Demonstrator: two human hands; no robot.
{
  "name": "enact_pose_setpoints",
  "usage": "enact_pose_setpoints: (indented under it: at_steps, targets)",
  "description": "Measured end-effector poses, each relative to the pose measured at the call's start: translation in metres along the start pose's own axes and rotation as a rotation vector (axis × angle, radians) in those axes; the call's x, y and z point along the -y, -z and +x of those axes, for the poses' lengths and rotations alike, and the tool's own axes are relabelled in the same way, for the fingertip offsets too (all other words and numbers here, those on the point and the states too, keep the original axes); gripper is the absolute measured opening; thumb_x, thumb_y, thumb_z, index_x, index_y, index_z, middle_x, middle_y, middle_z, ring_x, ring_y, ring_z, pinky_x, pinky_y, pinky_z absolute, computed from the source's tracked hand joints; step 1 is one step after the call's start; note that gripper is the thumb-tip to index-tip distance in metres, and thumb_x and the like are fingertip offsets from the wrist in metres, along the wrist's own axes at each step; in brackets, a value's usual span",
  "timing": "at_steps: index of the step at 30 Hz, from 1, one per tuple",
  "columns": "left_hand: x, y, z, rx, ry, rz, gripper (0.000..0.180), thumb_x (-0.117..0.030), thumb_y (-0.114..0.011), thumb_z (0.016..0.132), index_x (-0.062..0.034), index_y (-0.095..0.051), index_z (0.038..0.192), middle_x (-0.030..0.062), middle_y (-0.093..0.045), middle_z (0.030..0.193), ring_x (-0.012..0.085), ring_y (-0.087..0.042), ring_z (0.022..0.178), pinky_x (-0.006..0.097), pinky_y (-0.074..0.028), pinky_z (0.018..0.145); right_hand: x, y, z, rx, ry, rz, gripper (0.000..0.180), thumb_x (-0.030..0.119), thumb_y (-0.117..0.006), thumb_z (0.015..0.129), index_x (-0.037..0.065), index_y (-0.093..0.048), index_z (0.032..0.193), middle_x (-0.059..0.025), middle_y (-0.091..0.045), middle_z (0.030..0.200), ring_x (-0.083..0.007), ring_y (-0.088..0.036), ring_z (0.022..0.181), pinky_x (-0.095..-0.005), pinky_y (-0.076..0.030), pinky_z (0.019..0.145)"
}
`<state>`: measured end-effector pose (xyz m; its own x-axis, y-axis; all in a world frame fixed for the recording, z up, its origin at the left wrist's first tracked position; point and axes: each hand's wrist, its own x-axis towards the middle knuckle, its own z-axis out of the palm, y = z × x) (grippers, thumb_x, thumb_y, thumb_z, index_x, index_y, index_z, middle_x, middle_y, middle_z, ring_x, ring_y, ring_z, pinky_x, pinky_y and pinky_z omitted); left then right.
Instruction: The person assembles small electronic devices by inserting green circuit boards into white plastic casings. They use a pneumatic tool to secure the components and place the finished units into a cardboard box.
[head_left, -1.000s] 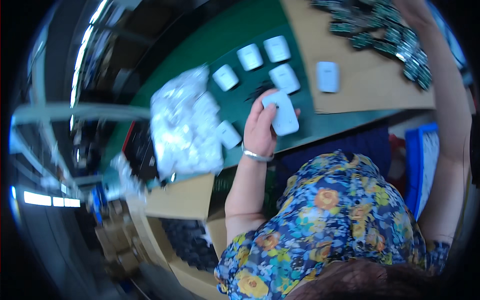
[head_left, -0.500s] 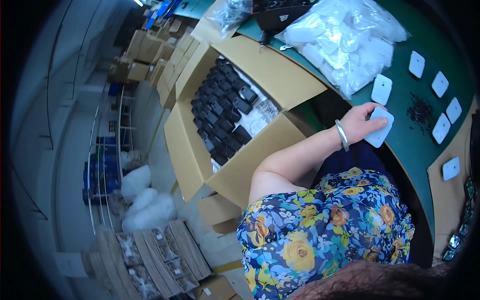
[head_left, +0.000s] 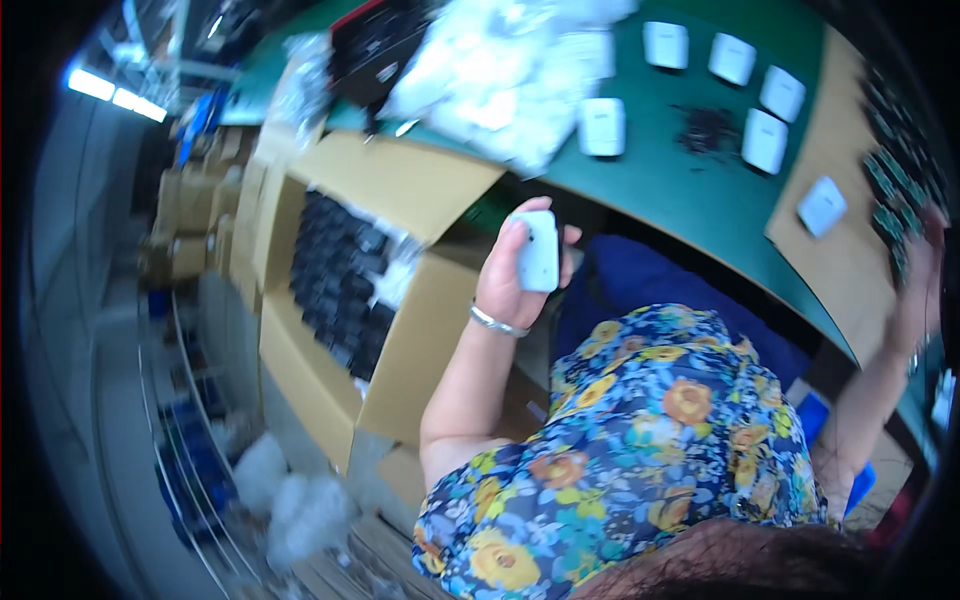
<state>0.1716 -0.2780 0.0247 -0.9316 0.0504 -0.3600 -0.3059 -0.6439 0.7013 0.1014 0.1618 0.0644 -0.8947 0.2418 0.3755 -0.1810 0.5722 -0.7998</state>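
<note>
My left hand [head_left: 503,280] is closed round a white plastic cover [head_left: 540,258] with rounded corners and small holes, raised in front of the table edge. At the far right, my right hand [head_left: 926,255] reaches over the cardboard to a cluster of green circuit boards [head_left: 888,190]. Motion smears its fingers, so I cannot make out what it touches or holds. Similar white covers, one of them a nearby cover [head_left: 601,128], lie spread on the green table [head_left: 660,195], around a small pile of dark screws [head_left: 708,130]. Another cover [head_left: 822,207] rests on the cardboard sheet [head_left: 800,232].
An open cardboard box [head_left: 400,395] with rows of black plastic housings [head_left: 335,280] stands left of the table. A clear bag of white parts [head_left: 500,75] lies on the table's far side, beside a dark box [head_left: 380,50]. Wrapped white bundles [head_left: 300,515] are on the floor.
The view has swung right. My left hand now holds the cover upright, away from the tabletop. My right arm has come into view, reaching to the circuit boards.
</note>
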Motion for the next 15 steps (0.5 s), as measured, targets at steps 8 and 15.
enact_pose_setpoints:
  at_steps: [8, 15]
  targets:
    - [0.005, -0.01, 0.029, 0.14, 0.138, 0.01, 0.044, -0.034, -0.039, 0.087, -0.0117, -0.041, 0.124, 0.0166, -0.055, 0.103, 0.03, -0.057, 0.079, 0.04, -0.049, 0.066, 0.005, -0.117, -0.031, 0.388, 0.086, -0.408, 0.07, 0.023, -0.069, 0.069, 0.003, -0.034, 0.127, -0.0209, -0.036, 0.126, -0.0338, -0.035, 0.119, -0.038, -0.032, 0.098]
    - [0.024, -0.016, 0.032, 0.137, 0.222, 0.061, 0.053, -0.029, -0.053, 0.084, -0.0135, -0.031, 0.13, 0.0127, -0.053, 0.11, 0.0297, -0.059, 0.088, 0.043, -0.051, 0.072, -0.048, -0.129, -0.015, 0.369, 0.17, -0.583, 0.068, 0.021, -0.07, 0.064, 0.004, -0.04, 0.123, -0.0209, -0.039, 0.123, -0.0357, -0.037, 0.115, -0.0402, -0.033, 0.096]
